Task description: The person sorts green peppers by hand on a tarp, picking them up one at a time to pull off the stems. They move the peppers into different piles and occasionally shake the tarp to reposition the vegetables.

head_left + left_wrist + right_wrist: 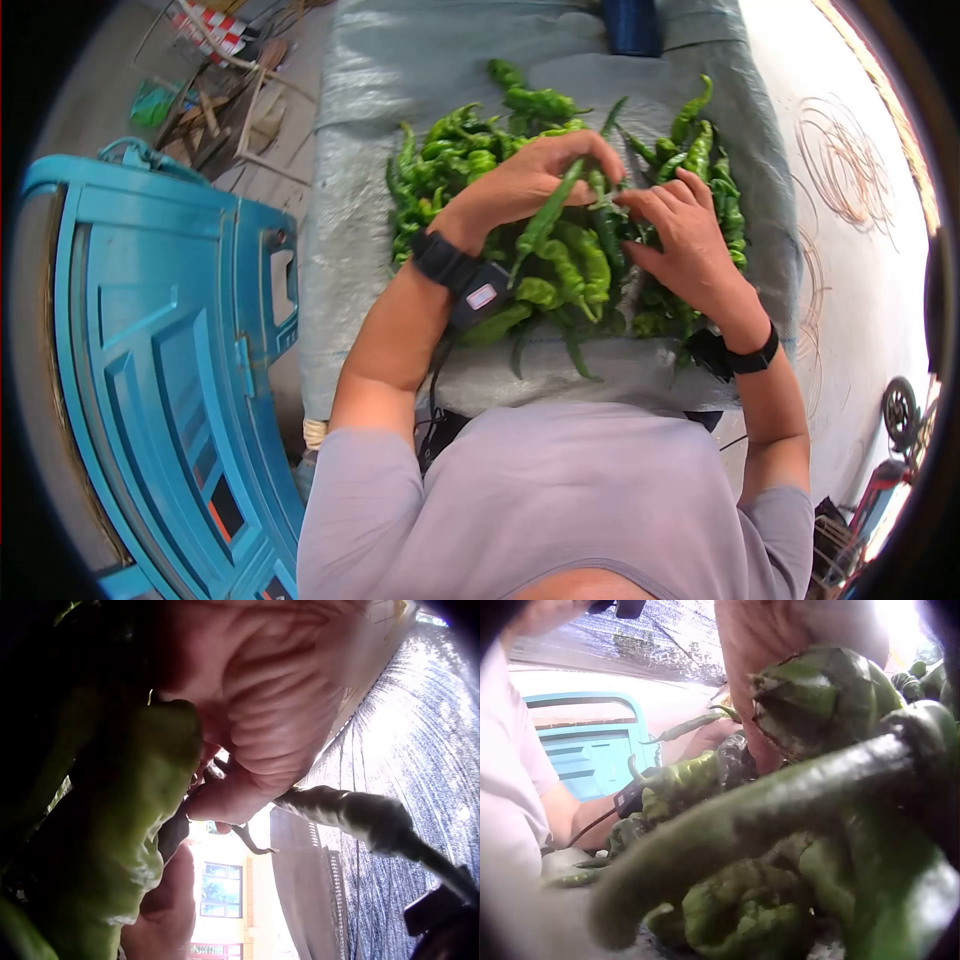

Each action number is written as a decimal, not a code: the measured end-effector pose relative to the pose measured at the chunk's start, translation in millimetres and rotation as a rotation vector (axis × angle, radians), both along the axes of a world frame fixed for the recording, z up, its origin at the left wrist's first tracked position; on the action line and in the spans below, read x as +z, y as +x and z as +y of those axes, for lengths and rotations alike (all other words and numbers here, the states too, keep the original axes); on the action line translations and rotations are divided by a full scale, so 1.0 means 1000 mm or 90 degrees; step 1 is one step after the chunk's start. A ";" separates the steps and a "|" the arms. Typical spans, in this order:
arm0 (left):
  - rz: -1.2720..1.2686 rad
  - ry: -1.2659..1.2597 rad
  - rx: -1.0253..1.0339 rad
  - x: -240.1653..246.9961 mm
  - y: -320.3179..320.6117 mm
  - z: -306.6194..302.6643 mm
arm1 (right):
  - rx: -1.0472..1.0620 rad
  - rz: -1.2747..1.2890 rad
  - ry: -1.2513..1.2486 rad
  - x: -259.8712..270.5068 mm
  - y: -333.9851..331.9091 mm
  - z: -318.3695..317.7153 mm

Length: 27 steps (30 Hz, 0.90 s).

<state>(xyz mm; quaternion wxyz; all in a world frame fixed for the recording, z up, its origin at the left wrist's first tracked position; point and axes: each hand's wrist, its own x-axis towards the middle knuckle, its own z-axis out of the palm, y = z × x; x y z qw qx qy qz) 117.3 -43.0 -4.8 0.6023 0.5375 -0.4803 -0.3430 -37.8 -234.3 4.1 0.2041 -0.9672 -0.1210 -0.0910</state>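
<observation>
My left hand (540, 180) arches over the pepper heap, its fingers curled round a long green pepper (545, 222) that slants down toward me. In the left wrist view, that pepper (337, 814) sticks out from under the curled fingers. A darker green pepper (608, 225) hangs between the two hands. My right hand (685, 235) pinches at it with bent forefinger and thumb. In the right wrist view, a fingertip (765, 750) meets a dark, shiny pepper (735, 761); large peppers in front hide part of the hand.
A pile of green peppers (440, 160) lies on the left, another group (730, 205) on the right, both on a table covered in grey-green plastic sheeting (400, 80). A dark blue object (630, 25) lies at the far edge. Blue metal panels (150, 300) stand to the left.
</observation>
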 end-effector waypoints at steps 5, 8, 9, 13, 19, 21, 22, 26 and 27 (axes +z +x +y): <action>0.012 0.029 -0.003 0.000 -0.001 -0.003 | 0.016 -0.062 -0.036 0.001 -0.002 0.004; -0.004 -0.014 -0.028 -0.002 0.000 -0.003 | 0.024 -0.101 -0.033 0.010 -0.007 0.001; -0.012 -0.025 -0.038 -0.001 0.000 -0.004 | 0.030 -0.096 -0.022 0.011 -0.009 -0.003; -0.104 0.059 -0.032 0.000 0.000 -0.006 | 0.037 -0.059 0.065 0.017 -0.019 -0.010; -0.206 0.071 -0.006 -0.001 -0.003 -0.004 | -0.118 -0.037 0.421 0.032 -0.033 -0.031; -0.222 0.066 -0.004 -0.001 -0.002 -0.004 | -0.163 -0.090 0.431 0.030 -0.031 -0.033; -0.229 0.072 -0.003 -0.002 -0.002 -0.004 | -0.197 -0.120 0.441 0.029 -0.028 -0.032; 0.002 0.043 -0.018 -0.004 -0.006 -0.005 | -0.264 -0.225 0.270 0.025 -0.017 -0.034; -0.019 0.055 -0.014 -0.003 -0.006 -0.006 | -0.281 -0.254 0.223 0.024 -0.015 -0.030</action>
